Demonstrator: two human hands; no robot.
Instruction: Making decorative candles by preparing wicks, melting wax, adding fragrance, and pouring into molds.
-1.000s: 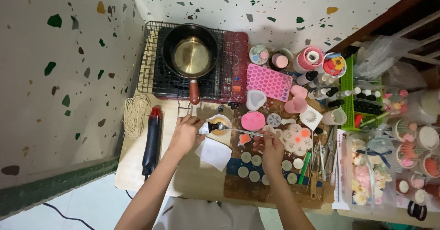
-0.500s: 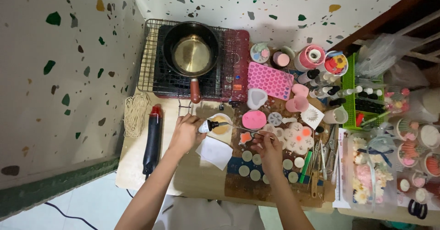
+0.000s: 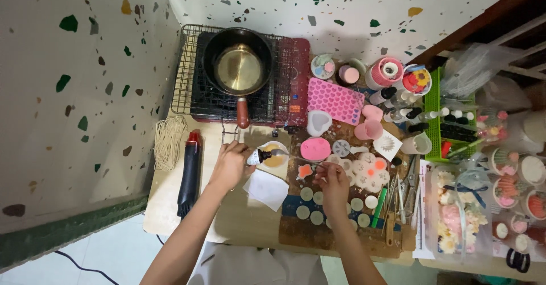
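Wax-yellow liquid was seen in the small cup (image 3: 273, 155) near the middle of the wooden tabletop (image 3: 239, 219), in front of the stove (image 3: 296, 86). A small dropper bottle (image 3: 256, 157) was held tipped on its side in the left hand (image 3: 229, 165), its nozzle at the cup's rim; that grip was clenched around the bottle. A thin metal stick (image 3: 298, 159) was pinched in the right hand (image 3: 333, 181), its far tip reaching into the cup. Compared with a second earlier, the bottle had been tilted slightly nearer the cup and the right hand had been drawn a little back toward the body, so the stick lay at a shallower slant; by that reading, dosing and stirring were judged to be under way together.

A white paper square (image 3: 265, 189) lay just below the cup, between the two hands. A black and red heat gun (image 3: 189, 174) lay to the left, beside a coil of pale cord (image 3: 169, 142). A pan (image 3: 237, 63) stood on the stove behind. Pink moulds (image 3: 334, 100), pale discs (image 3: 310, 205) and hand tools (image 3: 398, 197) were crowded right of the cup, close to the right hand.
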